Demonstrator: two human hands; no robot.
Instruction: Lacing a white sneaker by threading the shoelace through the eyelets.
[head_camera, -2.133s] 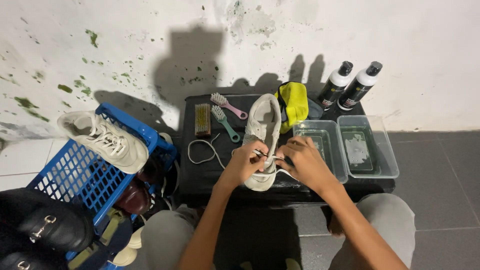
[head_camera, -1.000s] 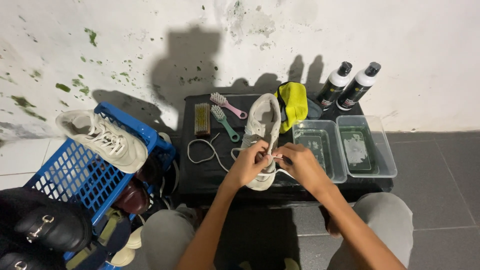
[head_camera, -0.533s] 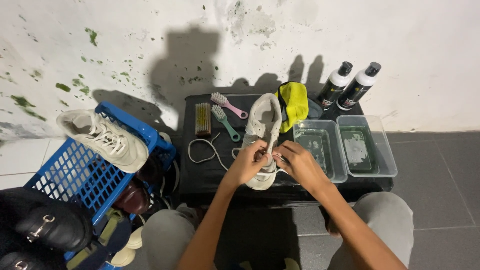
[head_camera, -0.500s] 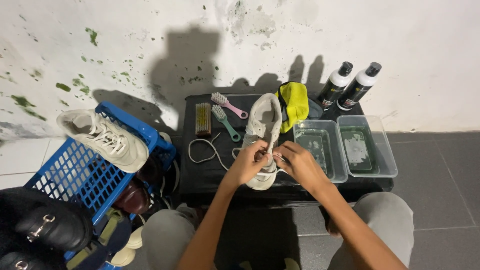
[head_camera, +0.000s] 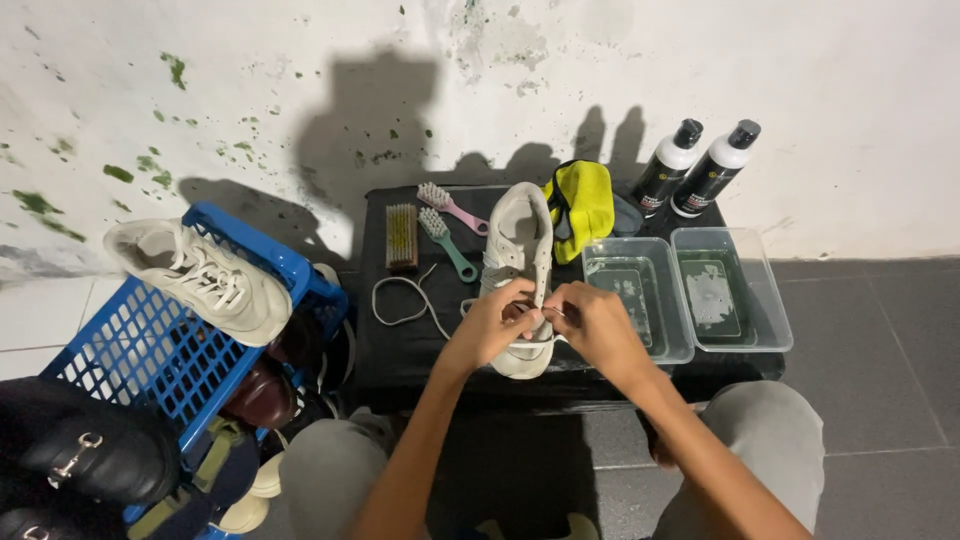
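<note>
A white sneaker lies on a low black table, toe towards me. My left hand and my right hand meet over its near end, each pinching the white lace at the eyelets. A loose white lace lies curled on the table to the left of the shoe.
A wooden brush, a pink brush and a green brush lie behind the lace. A yellow cloth, two black-and-white bottles and two clear water tubs stand right. A blue basket of shoes, with a white sneaker on top, stands left.
Both hands have stayed at the near end of the sneaker, with only small finger shifts on the lace. Nothing else has moved.
</note>
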